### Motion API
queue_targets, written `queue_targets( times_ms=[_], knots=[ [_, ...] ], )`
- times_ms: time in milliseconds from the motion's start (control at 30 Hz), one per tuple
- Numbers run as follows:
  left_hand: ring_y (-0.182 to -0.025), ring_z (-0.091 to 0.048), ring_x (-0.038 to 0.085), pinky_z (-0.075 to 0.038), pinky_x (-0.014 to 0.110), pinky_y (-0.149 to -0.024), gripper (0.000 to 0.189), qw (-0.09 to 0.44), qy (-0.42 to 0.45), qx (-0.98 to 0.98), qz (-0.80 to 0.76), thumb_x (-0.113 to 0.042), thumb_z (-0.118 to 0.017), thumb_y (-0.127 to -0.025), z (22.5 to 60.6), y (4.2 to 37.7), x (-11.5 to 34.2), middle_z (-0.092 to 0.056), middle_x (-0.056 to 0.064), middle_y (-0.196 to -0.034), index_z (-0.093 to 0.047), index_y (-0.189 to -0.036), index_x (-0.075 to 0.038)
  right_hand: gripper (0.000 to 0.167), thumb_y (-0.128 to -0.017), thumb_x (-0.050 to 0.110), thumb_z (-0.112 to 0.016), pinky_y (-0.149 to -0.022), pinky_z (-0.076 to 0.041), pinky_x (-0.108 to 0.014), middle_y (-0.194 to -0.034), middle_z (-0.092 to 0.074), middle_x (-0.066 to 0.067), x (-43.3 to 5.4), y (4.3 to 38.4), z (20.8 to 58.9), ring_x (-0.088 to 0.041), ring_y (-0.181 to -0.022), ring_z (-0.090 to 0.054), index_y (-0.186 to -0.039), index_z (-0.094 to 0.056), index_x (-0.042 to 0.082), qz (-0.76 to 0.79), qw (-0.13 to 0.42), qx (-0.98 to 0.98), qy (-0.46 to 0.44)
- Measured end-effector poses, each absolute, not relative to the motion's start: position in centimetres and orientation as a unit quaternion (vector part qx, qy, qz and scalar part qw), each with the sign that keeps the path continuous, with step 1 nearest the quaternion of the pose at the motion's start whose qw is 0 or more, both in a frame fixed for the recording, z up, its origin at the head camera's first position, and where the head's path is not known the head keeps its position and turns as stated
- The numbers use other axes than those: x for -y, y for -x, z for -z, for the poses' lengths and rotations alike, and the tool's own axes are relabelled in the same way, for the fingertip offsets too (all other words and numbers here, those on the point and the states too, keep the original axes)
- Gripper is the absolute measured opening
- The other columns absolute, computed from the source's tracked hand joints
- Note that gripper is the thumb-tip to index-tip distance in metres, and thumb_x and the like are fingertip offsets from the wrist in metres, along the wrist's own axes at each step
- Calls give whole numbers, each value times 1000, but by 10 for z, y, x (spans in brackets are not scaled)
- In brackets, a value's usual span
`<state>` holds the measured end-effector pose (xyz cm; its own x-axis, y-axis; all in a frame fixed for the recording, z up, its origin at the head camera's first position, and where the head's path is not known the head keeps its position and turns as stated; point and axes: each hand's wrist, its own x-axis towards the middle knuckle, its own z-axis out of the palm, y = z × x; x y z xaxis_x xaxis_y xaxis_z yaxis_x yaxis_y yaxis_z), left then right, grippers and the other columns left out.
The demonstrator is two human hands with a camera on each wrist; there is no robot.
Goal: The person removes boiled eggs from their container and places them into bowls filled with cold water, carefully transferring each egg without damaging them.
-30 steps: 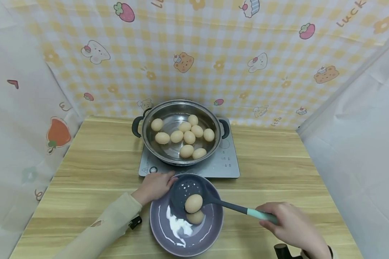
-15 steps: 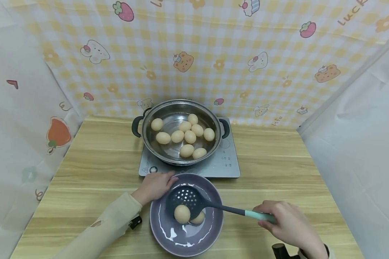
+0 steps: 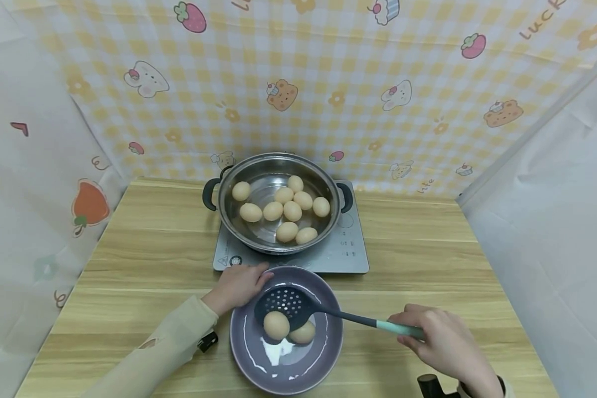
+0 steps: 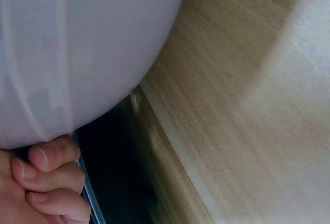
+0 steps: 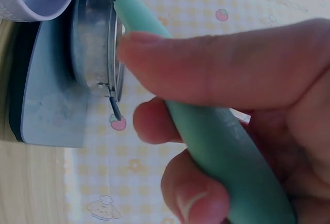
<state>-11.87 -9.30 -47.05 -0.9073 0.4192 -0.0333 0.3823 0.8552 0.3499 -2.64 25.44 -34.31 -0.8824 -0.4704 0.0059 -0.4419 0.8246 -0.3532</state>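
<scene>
My right hand [image 3: 440, 340] grips the mint-green handle of a dark grey skimmer [image 3: 284, 300], thumb on one side and curled fingers on the other in the right wrist view. The skimmer's perforated head is low inside a purple-grey bowl [image 3: 323, 359]. One brown egg [image 3: 276, 325] sits at the near edge of that head, and a second egg [image 3: 302, 333] lies beside it in the bowl. At the bowl's upper left rim, my left hand [image 3: 237, 286] holds the bowl, thumb at the rim. The left wrist view shows its fingers [image 4: 56, 177] curled against the bowl's underside.
Behind the bowl, a steel pot [image 3: 229, 221] with black handles holds several eggs in water. It stands on a grey induction cooker [image 3: 350, 257], whose front edge is close to the bowl. A checked cloth [image 3: 328, 72] hangs behind the wooden table [image 3: 413, 249].
My right hand has tilted and lowered the skimmer slightly leftward. The upper egg has shifted down and left to the head's near edge. My left hand has stayed at the rim.
</scene>
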Motion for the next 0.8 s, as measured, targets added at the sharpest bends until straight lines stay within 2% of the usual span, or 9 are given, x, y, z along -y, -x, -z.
queue_targets(
  times_ms=[333, 600, 733, 800],
  knots=[
    [-59, -58, 25, -39, 37, -54, 27, 46, -213, -961, -170, -37, -45, -94, 468, 118, 94, -49, -3, -56, -49, -76, -18, 34, -58, 5, -80, -43, -26, -15, -67, -43, 24, -254, 25, 348, 10, -51, -32, -84, -69, 24, 178, -42, -945, 270],
    [-59, -58, 25, -40, 36, -53, 27, 47, -217, -960, -173, -36, -45, -94, 468, 118, 94, -49, -2, -56, -48, -74, -18, 36, -57, 3, -80, -41, -25, -15, -67, -43, 24, -253, 27, 346, 10, -49, -30, -84, -70, 24, 192, -65, -944, 259],
    [-59, -56, 22, -41, 36, -53, 8, 47, -227, -956, -178, -23, -57, -88, 469, 117, 96, -57, 0, -64, -57, -88, -15, 34, -61, 3, -79, -43, -28, -16, -66, -40, 23, -256, 31, 342, 9, -50, -31, -88, -69, 20, 218, -54, -937, 267],
    [-58, -55, 20, -42, 35, -52, 13, 41, -229, -956, -177, -16, -60, -83, 470, 116, 96, -60, 2, -67, -60, -96, -14, 32, -64, 2, -77, -44, -30, -17, -66, -40, 22, -258, 35, 339, 9, -51, -33, -91, -69, 17, 230, -38, -933, 274]
  ],
)
